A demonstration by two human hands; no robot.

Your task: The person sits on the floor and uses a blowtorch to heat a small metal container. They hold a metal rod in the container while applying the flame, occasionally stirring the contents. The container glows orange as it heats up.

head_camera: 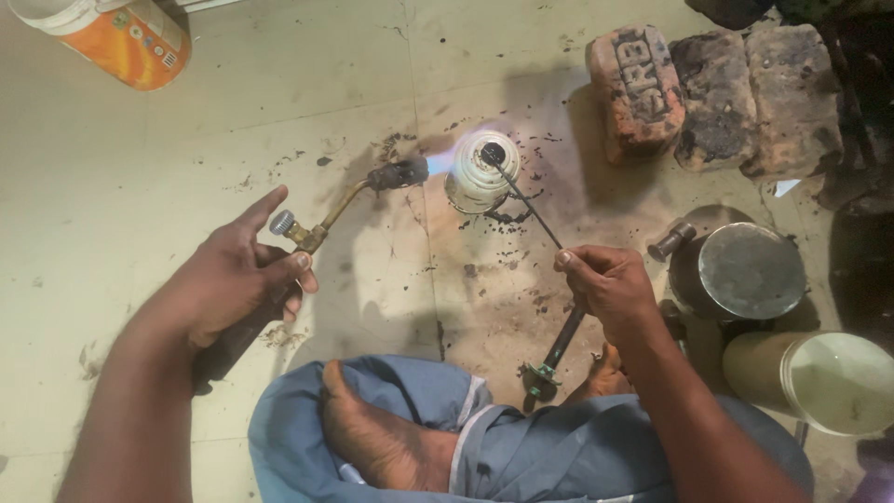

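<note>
Flame from the torch (321,224) gripped in the left hand (233,279) licks the white cylinder (480,172) mid-floor; right hand (605,279) pinches the rod (521,200) touching its top; heat travelling up the rod could burn fingers; bare foot (382,438) sits near.

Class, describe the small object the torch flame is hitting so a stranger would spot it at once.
Start at the bricks at the floor's top right. Just left of them sits a small white ribbed cylinder, unlike the larger metal cans nearby: a thin rod pokes its dark top hole.
</note>
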